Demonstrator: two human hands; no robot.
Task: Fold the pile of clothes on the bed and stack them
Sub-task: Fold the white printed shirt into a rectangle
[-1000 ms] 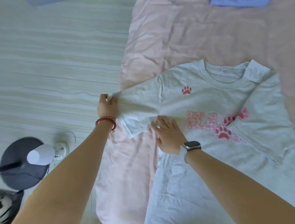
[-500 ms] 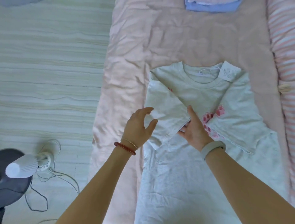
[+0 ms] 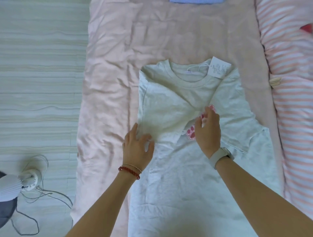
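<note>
Head view: I am folding a pale grey T-shirt lying face up on the pink bed cover, collar away from me, with both sleeves turned in across the chest. My left hand is resting fingers-spread on the shirt's left edge, gripping nothing, while my right hand is hovering loosely curled over the pink paw print, where the sleeve tips are meeting; I cannot tell whether it is touching the cloth. Risk, as I am judging it: the soft, rumpled cover is giving little support, so lifting the hem could be dragging the sleeves open again. A paper tag dangling at the collar could be catching in the fold. Something folded and blue is waiting at the bed's far edge.
</note>
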